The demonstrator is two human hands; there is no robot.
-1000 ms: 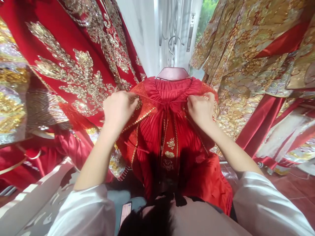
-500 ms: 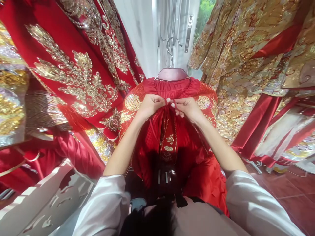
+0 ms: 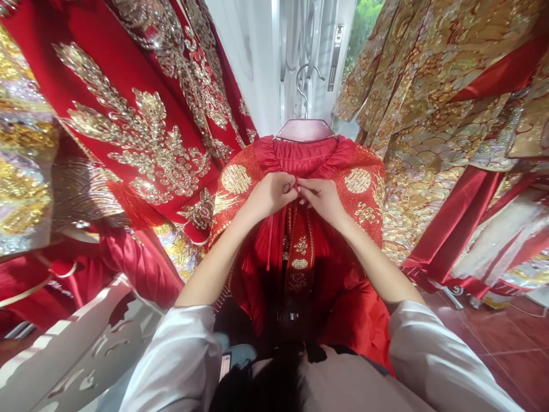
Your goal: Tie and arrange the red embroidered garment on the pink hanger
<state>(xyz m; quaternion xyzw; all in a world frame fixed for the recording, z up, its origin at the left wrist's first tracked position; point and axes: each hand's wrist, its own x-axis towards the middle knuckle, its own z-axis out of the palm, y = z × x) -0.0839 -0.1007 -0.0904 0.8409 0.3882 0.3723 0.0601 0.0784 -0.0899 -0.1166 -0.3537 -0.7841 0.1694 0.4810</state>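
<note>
A red garment (image 3: pixel 364 212) with gold round emblems on its shoulders hangs on a hanger (image 3: pixel 305 130) in front of me. At its gathered neckline, my left hand (image 3: pixel 274 193) is closed in a pinch on a thin red drawstring (image 3: pixel 296 186). My right hand (image 3: pixel 321 199) pinches the same drawstring from the other side, and the fingertips of both hands nearly meet. A loose drawstring end dangles below my left hand. The fingers hide the small knot or loop, if there is one. An embroidered strip (image 3: pixel 300 252) hangs below my hands.
A red gown (image 3: pixel 171 114) with gold sequins hangs close on the left, golden patterned robes (image 3: pixel 420 114) on the right. Behind the hanger is a white door frame (image 3: pixel 334 74). A white cut-out panel (image 3: pixel 98 337) stands at lower left; red floor tiles (image 3: pixel 484 337) lie at lower right.
The fingers of my right hand have drawn together, and both hands now meet more closely at the drawstring. The whole view has shifted slightly, moving the scene to the right.
</note>
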